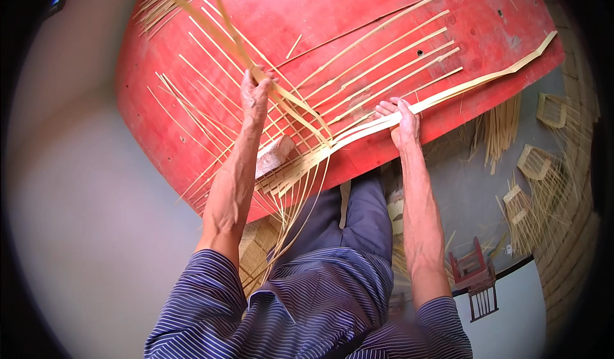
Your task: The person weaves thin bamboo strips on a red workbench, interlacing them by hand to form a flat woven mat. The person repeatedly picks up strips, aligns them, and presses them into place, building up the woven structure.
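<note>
A flat, partly woven lattice of pale bamboo strips (294,173) lies at the near edge of a red board (160,96), its loose ends fanning out over the red surface. My left hand (257,96) is raised above it, closed around several bamboo strips (225,39) that stick up and away to the far left, blurred toward their tips. My right hand (403,123) has its fingers curled around a long, broad pale strip (467,87), which runs from the weave's near corner toward the board's right end. A whitish, brick-like block (275,155) rests on the lattice, beside my left forearm.
A bundle of thin strips (167,4) lies at the board's far left. Right of the board, more strips (502,125) hang or stand below its edge. Several part-woven baskets (537,162) with loose ends sit on the floor, near a small dark-red chair (472,269).
</note>
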Demonstrator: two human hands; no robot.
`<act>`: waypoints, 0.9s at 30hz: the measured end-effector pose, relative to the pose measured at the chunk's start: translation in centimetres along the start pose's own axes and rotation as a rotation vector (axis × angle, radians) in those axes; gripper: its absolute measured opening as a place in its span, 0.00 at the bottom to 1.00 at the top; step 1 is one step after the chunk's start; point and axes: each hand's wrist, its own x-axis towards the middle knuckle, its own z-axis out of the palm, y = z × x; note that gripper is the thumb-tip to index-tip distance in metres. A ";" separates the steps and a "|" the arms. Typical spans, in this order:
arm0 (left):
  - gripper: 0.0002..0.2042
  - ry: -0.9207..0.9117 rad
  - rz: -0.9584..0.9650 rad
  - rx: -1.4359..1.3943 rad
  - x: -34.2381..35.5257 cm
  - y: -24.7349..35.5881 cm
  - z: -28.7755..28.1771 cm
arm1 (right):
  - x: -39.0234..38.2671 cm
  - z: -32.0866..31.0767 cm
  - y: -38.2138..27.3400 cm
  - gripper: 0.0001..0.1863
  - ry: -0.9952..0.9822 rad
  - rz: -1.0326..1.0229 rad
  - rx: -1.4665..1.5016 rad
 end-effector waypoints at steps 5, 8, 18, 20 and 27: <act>0.17 0.075 -0.144 0.037 1.8 -3.5 -0.9 | -0.2 0.6 0.6 0.13 0.121 -0.002 0.067; 0.21 0.125 -0.186 0.284 2.6 -2.6 1.0 | -1.1 1.4 1.4 0.13 0.255 -0.044 0.049; 0.16 -0.032 0.544 1.477 -1.4 0.6 6.2 | -1.6 2.7 2.6 0.11 0.157 -0.035 0.024; 0.13 -0.438 0.888 1.587 -3.2 -0.2 6.4 | -1.5 2.7 2.5 0.11 0.156 -0.010 0.012; 0.16 -1.223 0.863 1.589 -7.4 0.2 8.6 | -1.4 2.2 2.4 0.10 0.167 -0.007 0.011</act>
